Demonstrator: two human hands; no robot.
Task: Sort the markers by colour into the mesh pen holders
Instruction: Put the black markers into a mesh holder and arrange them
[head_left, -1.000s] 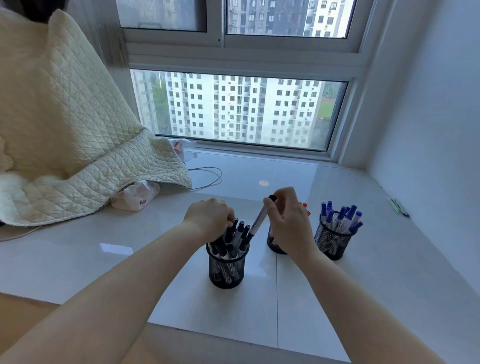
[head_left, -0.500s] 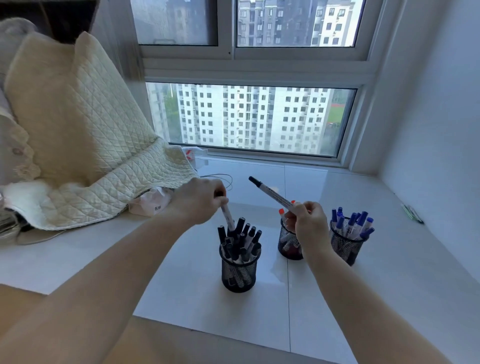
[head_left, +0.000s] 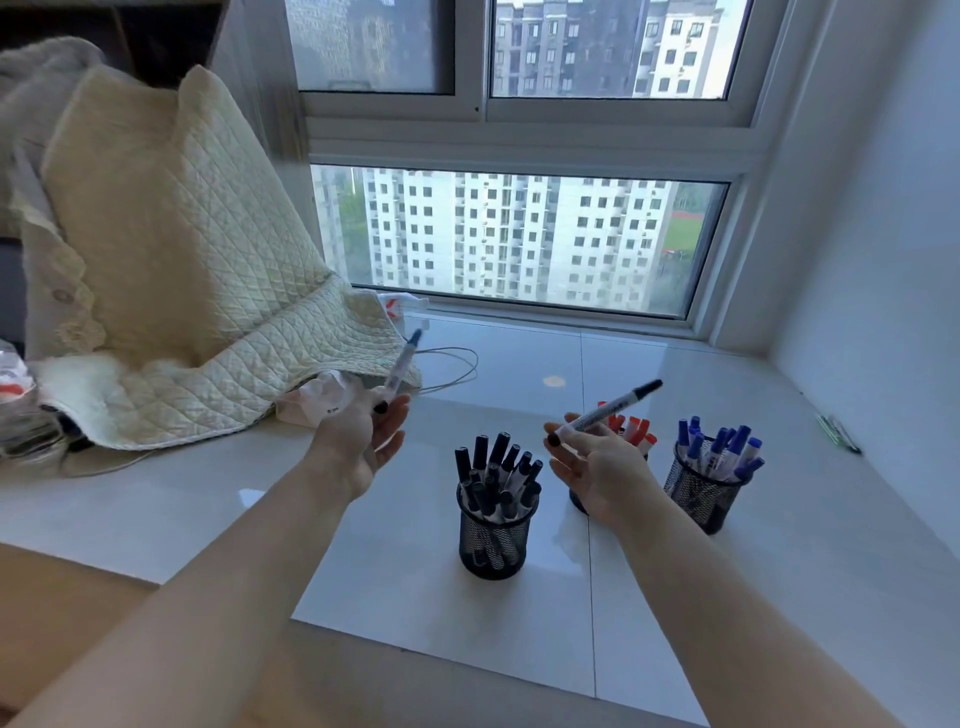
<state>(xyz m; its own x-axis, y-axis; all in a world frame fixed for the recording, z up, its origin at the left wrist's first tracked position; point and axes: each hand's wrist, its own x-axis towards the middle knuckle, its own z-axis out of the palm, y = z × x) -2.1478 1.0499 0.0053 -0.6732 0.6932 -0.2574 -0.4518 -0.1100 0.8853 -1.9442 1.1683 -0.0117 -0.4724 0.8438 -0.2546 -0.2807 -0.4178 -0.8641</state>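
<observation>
Three black mesh pen holders stand on the white sill. The near one (head_left: 495, 540) is full of black-capped markers (head_left: 498, 467). A middle holder (head_left: 577, 500), mostly hidden behind my right hand, carries red-capped markers (head_left: 636, 431). The right holder (head_left: 701, 493) carries blue-capped markers (head_left: 719, 449). My left hand (head_left: 363, 441) is raised left of the near holder and pinches a white marker (head_left: 400, 369) that points up and away. My right hand (head_left: 597, 467) holds a black-capped marker (head_left: 608, 413) slanting up to the right, above the middle holder.
A cream quilted blanket (head_left: 171, 270) is heaped at the left, with a tissue pack (head_left: 322, 400) and a thin cable (head_left: 452, 364) at its edge. Two green pens (head_left: 839, 434) lie by the right wall. The window (head_left: 519, 239) closes the back.
Both hands have lifted and turned palm-up, each with a marker. The left marker has come out of the near holder and now points up; the right marker now slants to the right.
</observation>
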